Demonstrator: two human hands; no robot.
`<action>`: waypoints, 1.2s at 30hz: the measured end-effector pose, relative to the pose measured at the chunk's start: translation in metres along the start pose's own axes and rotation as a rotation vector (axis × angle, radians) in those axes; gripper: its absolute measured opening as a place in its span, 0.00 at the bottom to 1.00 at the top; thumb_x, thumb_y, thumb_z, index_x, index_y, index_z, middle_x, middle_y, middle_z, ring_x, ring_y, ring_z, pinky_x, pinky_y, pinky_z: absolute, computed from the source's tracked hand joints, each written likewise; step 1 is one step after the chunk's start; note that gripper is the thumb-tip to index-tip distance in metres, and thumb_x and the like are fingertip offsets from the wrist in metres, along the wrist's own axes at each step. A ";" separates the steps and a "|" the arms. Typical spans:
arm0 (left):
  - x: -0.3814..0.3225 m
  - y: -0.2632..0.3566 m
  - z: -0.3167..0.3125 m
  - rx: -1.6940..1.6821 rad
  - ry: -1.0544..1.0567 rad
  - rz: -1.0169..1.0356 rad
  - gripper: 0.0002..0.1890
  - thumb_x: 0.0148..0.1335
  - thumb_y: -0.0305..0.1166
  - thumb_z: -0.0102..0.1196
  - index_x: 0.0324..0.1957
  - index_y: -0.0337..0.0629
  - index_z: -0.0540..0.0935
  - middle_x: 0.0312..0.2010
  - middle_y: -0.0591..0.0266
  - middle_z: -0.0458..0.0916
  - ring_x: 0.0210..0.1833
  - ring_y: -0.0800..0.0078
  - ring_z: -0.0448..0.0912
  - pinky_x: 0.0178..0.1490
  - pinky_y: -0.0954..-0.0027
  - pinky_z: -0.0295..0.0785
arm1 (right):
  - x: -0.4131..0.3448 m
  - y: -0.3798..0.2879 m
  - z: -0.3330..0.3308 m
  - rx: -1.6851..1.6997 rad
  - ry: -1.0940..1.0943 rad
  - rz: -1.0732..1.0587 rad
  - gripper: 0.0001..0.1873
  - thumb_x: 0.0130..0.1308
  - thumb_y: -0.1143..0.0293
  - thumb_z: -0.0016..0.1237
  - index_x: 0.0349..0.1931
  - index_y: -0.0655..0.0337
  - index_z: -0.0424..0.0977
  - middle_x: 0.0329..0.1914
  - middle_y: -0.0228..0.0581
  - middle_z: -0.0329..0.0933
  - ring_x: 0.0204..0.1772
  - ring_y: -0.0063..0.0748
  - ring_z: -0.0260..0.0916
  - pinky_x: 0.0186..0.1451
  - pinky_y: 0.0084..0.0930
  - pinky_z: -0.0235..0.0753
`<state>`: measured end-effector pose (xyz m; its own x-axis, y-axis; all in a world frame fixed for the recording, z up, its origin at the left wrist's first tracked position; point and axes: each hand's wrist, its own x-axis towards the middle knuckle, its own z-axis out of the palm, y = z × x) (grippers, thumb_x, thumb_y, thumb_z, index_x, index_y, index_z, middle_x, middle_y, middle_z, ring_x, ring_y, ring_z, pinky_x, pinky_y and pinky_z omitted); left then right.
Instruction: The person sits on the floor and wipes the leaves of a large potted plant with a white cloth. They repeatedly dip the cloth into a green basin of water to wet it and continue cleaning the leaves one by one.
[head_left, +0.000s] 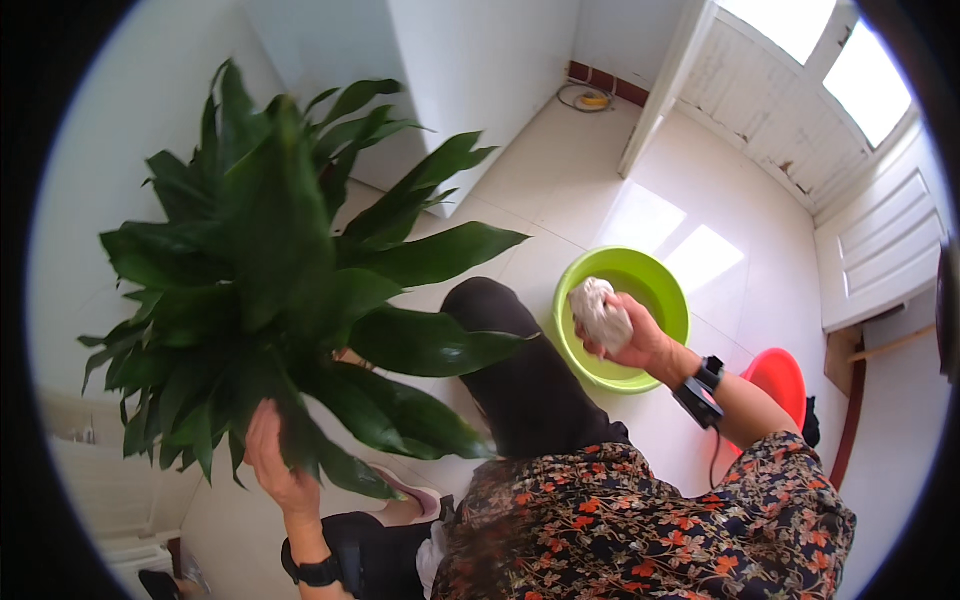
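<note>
A bunched, pale cloth (601, 315) is gripped in my right hand (637, 334). That hand is above a light-green plastic basin (670, 277), which stands on the floor to the right of my knee. On the left, a large potted-type plant with broad dark-green leaves (300, 300) fills much of the view; its base is hidden by the foliage. My left hand (274, 454) is at the plant's lower leaves (352, 469), with its fingertips partly behind them. Whether those fingers pinch a leaf or only touch it cannot be made out.
A red plastic basin (780, 382) sits behind my right forearm. Glossy pale floor tiles (555, 195) reflect window light. A white cabinet-like block (480, 82) rises beyond the plant. Near the wall lies a coiled cable (586, 97) with a yellow part. A white door frame (667, 90) stands upper right.
</note>
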<state>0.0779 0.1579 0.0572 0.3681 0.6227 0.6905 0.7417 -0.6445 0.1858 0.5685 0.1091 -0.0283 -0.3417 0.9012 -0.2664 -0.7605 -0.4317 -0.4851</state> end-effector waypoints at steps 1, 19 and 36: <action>-0.003 0.003 0.000 0.008 0.024 -0.029 0.18 0.62 0.24 0.54 0.55 0.31 0.76 0.55 0.44 0.79 0.58 0.45 0.77 0.65 0.53 0.67 | 0.007 0.009 -0.036 -0.071 0.297 -0.137 0.27 0.65 0.52 0.53 0.58 0.59 0.69 0.45 0.40 0.78 0.42 0.35 0.77 0.37 0.29 0.78; -0.014 0.029 -0.012 0.112 -0.294 -0.280 0.24 0.54 0.28 0.53 0.54 0.26 0.75 0.58 0.41 0.74 0.63 0.43 0.71 0.70 0.49 0.59 | -0.011 0.106 -0.272 -1.606 1.012 0.272 0.32 0.53 0.58 0.62 0.59 0.58 0.71 0.67 0.66 0.58 0.61 0.69 0.67 0.63 0.49 0.71; 0.002 0.038 -0.011 0.087 -0.330 -0.224 0.21 0.62 0.29 0.54 0.56 0.29 0.76 0.58 0.42 0.75 0.61 0.43 0.72 0.67 0.51 0.63 | -0.019 0.057 -0.274 -1.518 1.201 0.335 0.23 0.60 0.58 0.54 0.55 0.53 0.73 0.52 0.58 0.74 0.53 0.62 0.74 0.56 0.49 0.76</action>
<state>0.1006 0.1293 0.0734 0.3419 0.8615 0.3753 0.8634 -0.4457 0.2366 0.6824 0.0571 -0.2790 0.6383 0.5855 -0.4997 0.4901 -0.8097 -0.3227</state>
